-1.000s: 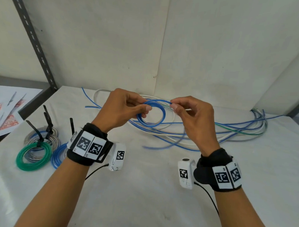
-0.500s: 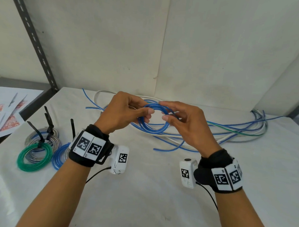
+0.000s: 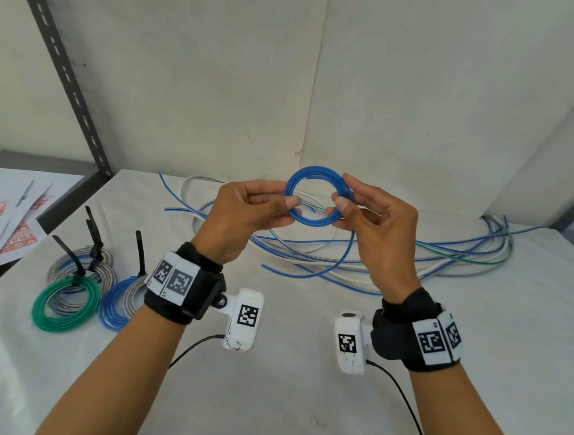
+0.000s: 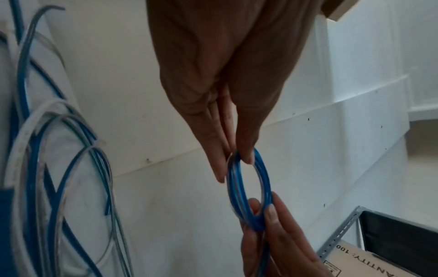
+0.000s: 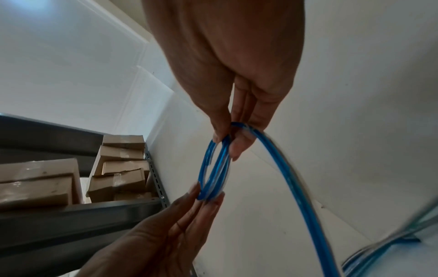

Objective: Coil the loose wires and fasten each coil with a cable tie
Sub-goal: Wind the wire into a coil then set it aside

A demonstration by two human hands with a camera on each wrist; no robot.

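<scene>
A small blue wire coil (image 3: 317, 176) hangs upright above the table between both hands. My left hand (image 3: 287, 207) pinches its left side between thumb and fingers; the left wrist view shows that pinch on the blue wire coil (image 4: 261, 168). My right hand (image 3: 338, 204) pinches the right side, and the blue wire coil (image 5: 214, 168) shows several turns there. A loose blue tail (image 5: 301, 196) runs from the right hand down to the table. A tangle of loose wires (image 3: 392, 255), blue, white and green, lies on the table behind the hands.
At the left lie finished coils with black cable ties sticking up: a green coil (image 3: 65, 303), a grey coil (image 3: 104, 268) and a blue and grey coil (image 3: 120, 303). Printed sheets (image 3: 12, 215) lie beyond the table's left edge. A slotted metal upright (image 3: 68, 76) stands at the back left.
Both hands have lifted the blue coil higher and turned it upright. The right hand has shifted from feeding wire at the coil's top to pinching its right side; more wire is wound in.
</scene>
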